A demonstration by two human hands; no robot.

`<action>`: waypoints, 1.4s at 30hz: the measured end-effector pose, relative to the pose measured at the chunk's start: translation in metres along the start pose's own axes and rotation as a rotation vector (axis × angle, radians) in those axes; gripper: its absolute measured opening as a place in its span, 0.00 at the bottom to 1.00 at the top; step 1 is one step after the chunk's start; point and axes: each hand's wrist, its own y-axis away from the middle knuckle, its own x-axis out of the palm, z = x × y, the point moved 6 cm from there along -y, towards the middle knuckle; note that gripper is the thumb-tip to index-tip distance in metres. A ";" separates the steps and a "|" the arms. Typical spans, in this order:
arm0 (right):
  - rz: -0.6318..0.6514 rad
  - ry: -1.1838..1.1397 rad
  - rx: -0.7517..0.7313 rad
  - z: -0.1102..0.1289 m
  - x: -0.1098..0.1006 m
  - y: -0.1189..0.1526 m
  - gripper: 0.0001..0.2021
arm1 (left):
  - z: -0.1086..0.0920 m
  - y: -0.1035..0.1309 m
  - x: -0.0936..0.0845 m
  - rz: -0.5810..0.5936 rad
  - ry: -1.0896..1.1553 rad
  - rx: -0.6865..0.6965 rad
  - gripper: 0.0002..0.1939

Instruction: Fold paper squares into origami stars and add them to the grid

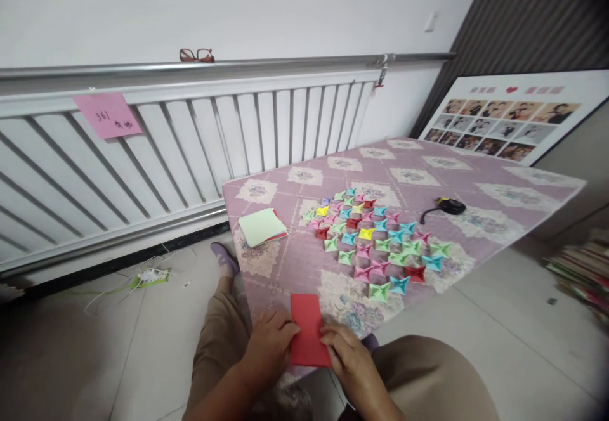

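A red sheet of paper (309, 329), apparently folded to a rectangle, lies at the near edge of the table. My left hand (270, 345) grips its left edge, the fingers curled in against the paper. On the opposite edge, my right hand (349, 354) pinches the paper between thumb and fingers. Beyond my hands, rows of small folded paper shapes (366, 234) in green, pink, blue, yellow and red cover the middle of the tablecloth. A stack of paper sheets (261, 227), pale green on top, rests to the left.
The table (299, 262) has a purple flowered cloth. A black coiled item (451, 207) lies at its right. Behind stands a white radiator (266, 126) with a pink note (108, 115); glasses (196, 56) sit on the pipe. A photo board (509, 116) leans at back right.
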 end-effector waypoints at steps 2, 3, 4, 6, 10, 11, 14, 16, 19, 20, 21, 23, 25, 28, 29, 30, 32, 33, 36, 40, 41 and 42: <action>0.019 0.035 0.012 -0.003 0.001 0.001 0.12 | 0.001 -0.003 0.003 0.019 -0.003 -0.004 0.15; 0.036 0.061 0.024 -0.004 0.001 0.002 0.13 | 0.002 -0.003 0.004 0.023 -0.005 -0.006 0.14; 0.054 0.087 0.038 -0.006 0.002 0.002 0.15 | 0.002 -0.003 0.004 0.026 -0.006 -0.008 0.13; 0.088 0.132 0.070 -0.010 0.002 0.001 0.19 | 0.003 -0.001 0.005 0.021 -0.007 -0.010 0.13; 0.123 0.157 0.112 -0.014 0.005 0.000 0.17 | 0.005 0.001 0.006 0.007 0.021 -0.032 0.15; 0.122 0.158 0.121 -0.015 0.006 -0.001 0.16 | 0.006 0.001 0.006 0.001 0.033 -0.048 0.14; 0.099 0.157 0.136 -0.017 0.007 -0.002 0.12 | 0.009 -0.002 0.005 -0.017 0.052 -0.116 0.11; 0.081 0.154 0.145 -0.019 0.007 -0.003 0.09 | 0.012 -0.004 0.005 -0.027 0.041 -0.168 0.07; 0.068 0.153 0.162 -0.021 0.008 -0.003 0.05 | 0.016 -0.006 0.005 -0.047 0.014 -0.238 0.05; 0.067 0.155 0.166 -0.022 0.008 -0.003 0.04 | 0.016 -0.006 0.005 -0.054 0.011 -0.254 0.06; 0.065 0.157 0.171 -0.023 0.008 -0.003 0.04 | 0.017 -0.006 0.005 -0.059 0.012 -0.267 0.06; 0.065 0.159 0.183 -0.023 0.008 -0.003 0.05 | 0.018 -0.007 0.006 -0.058 0.018 -0.288 0.06; 0.067 0.148 0.198 -0.023 0.009 -0.003 0.05 | 0.019 -0.008 0.006 -0.041 0.019 -0.305 0.06; 0.054 0.125 0.226 -0.023 0.009 -0.005 0.08 | 0.019 -0.011 0.006 -0.007 0.012 -0.320 0.06; 0.041 0.123 0.240 -0.023 0.009 -0.006 0.08 | 0.019 -0.012 0.006 0.005 0.009 -0.324 0.06; 0.028 0.124 0.255 -0.023 0.009 -0.006 0.09 | 0.019 -0.013 0.006 0.015 0.007 -0.328 0.07; 0.002 0.134 0.283 -0.025 0.010 -0.007 0.09 | 0.019 -0.015 0.006 0.034 0.000 -0.341 0.09; -0.010 0.139 0.291 -0.025 0.010 -0.007 0.09 | 0.018 -0.016 0.006 0.041 -0.004 -0.348 0.10; -0.051 0.153 0.301 -0.027 0.012 -0.005 0.09 | 0.018 -0.017 0.008 0.050 -0.020 -0.370 0.10; -0.095 0.178 0.311 -0.028 0.012 -0.004 0.10 | 0.018 -0.020 0.010 0.080 -0.048 -0.400 0.10; -0.100 0.187 0.311 -0.028 0.011 -0.004 0.10 | 0.018 -0.020 0.010 0.094 -0.054 -0.410 0.10; -0.106 0.198 0.309 -0.027 0.011 -0.005 0.10 | 0.019 -0.021 0.011 0.108 -0.059 -0.422 0.10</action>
